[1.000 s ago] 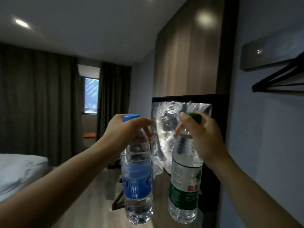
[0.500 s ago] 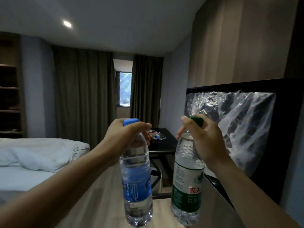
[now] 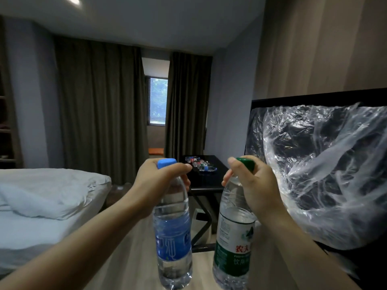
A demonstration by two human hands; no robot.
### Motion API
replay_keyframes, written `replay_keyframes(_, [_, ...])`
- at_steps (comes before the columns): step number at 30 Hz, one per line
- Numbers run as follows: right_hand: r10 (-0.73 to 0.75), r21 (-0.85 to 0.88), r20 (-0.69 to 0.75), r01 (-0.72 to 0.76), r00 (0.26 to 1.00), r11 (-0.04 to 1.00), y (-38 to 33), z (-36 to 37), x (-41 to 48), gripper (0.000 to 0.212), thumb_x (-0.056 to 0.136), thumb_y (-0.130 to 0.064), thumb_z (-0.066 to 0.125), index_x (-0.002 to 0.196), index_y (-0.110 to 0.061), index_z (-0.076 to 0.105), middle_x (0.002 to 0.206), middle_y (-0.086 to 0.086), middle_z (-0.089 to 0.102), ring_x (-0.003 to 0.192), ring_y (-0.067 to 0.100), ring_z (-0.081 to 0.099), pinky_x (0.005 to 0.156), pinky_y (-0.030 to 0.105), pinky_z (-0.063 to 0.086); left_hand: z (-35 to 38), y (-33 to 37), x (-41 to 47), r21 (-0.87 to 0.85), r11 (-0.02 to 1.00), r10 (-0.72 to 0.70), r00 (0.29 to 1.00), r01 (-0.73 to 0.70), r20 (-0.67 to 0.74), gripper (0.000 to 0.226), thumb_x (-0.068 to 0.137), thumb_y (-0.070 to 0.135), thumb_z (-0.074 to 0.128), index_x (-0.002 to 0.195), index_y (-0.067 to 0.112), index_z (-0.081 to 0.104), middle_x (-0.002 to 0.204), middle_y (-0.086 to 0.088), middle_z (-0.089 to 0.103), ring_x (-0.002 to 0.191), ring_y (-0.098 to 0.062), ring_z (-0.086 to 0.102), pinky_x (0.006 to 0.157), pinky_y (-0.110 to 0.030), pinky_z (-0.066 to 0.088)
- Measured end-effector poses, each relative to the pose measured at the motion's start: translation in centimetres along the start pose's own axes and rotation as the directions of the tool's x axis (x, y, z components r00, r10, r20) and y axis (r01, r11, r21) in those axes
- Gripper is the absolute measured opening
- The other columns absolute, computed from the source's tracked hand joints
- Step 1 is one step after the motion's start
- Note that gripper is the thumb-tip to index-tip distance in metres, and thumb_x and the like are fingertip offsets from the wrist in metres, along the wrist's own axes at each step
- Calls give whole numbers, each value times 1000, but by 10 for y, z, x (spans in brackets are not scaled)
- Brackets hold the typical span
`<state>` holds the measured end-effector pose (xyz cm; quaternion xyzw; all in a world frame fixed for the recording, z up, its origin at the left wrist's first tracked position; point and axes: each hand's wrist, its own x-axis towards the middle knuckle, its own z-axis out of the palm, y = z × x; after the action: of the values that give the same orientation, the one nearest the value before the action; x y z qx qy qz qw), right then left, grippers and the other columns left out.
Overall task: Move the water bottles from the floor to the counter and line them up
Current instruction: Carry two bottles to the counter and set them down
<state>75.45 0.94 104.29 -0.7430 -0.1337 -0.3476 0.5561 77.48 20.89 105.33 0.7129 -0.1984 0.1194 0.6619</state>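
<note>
Head camera view, looking out over my two bare forearms into a dim bedroom. I am holding one water bottle in each hand, both upright, side by side and just apart, raised in front of me.

My left hand point(image 3: 159, 185) is gripping the neck of a clear bottle with a blue label point(image 3: 173, 233). My fingers are curling round it just under its blue cap point(image 3: 167, 163), which is showing above my knuckles.

My right hand point(image 3: 253, 189) is gripping the neck of a clear bottle with a green and white label point(image 3: 233, 243) in the same way, and its green cap point(image 3: 247, 163) is peeking out above my thumb. Red characters are showing on this label.

Both bottles are hanging in the air with nothing touching their bases. A pale wood-look surface point(image 3: 125, 258) is lying below them; I cannot tell whether it is floor or counter.

To my left, a bed with rumpled white bedding point(image 3: 41, 195) is filling the lower corner. Dark curtains point(image 3: 100, 111) are covering the far wall, parting around a small window point(image 3: 158, 100). Beyond my hands a low black table point(image 3: 209, 176) is standing, with small items point(image 3: 201, 164) clustered on its top, too small to identify. To my right, crinkled clear plastic point(image 3: 324, 174) is bulging out of a black-framed opening point(image 3: 314, 97) in the wood-panelled wall.
</note>
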Motion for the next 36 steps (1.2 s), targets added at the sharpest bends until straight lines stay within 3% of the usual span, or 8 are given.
replay_keyframes(9, [-1,65,8,1,1000,998,96,45,88,29,92,-29,59,77,-5,65,64,1,71,61,2,62,62,2,40,2,-74,116,-24,999,-42,998,42,-35,21,79,16,71,61,7,67,64,-15,69,59,-22,67,60,-29,57])
replay_keyframes(15, [5,75,27,-7,1000,997,157,65,158,26,92,-30,59,77,-9,64,66,3,70,64,8,64,62,5,43,12,-114,200,59,998,-18,998,22,-68,27,79,21,71,69,-4,66,65,-15,70,61,-22,66,65,-33,57])
replay_keyframes(25, [82,67,59,-86,995,994,259,117,248,21,92,-31,59,76,-17,64,67,3,70,68,16,68,66,19,49,7,-195,324,12,996,-83,995,84,-62,24,78,21,70,59,9,68,66,-16,70,61,-23,67,60,-30,54])
replay_keyframes(30, [62,13,29,-62,998,998,308,158,302,23,91,-32,59,74,-17,64,65,-1,70,64,9,65,59,7,44,-12,-241,397,15,997,-78,995,79,-63,25,78,22,71,59,6,69,64,-15,70,58,-21,68,57,-25,53])
replay_keyframes(36, [93,2,7,-93,996,996,361,208,369,22,91,-33,60,74,-20,63,65,0,70,65,10,66,59,8,45,-38,-286,487,-16,994,-105,994,105,-36,26,79,21,70,67,-2,68,68,-18,71,60,-23,68,59,-28,53])
